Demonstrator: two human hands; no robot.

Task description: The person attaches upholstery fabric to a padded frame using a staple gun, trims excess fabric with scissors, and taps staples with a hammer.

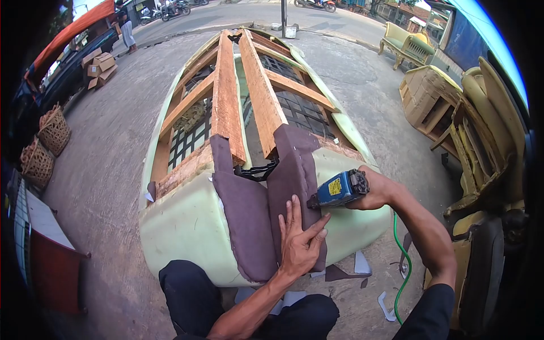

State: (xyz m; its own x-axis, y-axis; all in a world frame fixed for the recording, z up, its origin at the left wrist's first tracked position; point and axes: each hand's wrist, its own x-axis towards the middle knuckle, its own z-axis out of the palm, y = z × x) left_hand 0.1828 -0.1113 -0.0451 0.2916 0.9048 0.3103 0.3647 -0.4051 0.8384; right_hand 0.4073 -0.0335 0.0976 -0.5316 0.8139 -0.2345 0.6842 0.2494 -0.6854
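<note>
My right hand (371, 190) is wrapped round a blue pneumatic staple gun (334, 191) with a yellow label. The gun's nose meets the right edge of a dark purple-brown fabric piece (286, 170). My left hand (300, 243) lies flat on that fabric just below the nose, fingers spread. A matching fabric panel (241, 221) covers the left side of the centre seam. Both panels lie over pale green foam (175, 241) at the near end of an upturned sofa frame with wooden beams (225, 96) and black webbing.
A green air hose (398, 260) runs down at the right. Fabric scraps (345, 275) lie on the concrete. Old chair frames (476, 141) stand at the right, wicker baskets (54, 130) and cardboard boxes (101, 68) at the left. Beyond is a road (238, 17).
</note>
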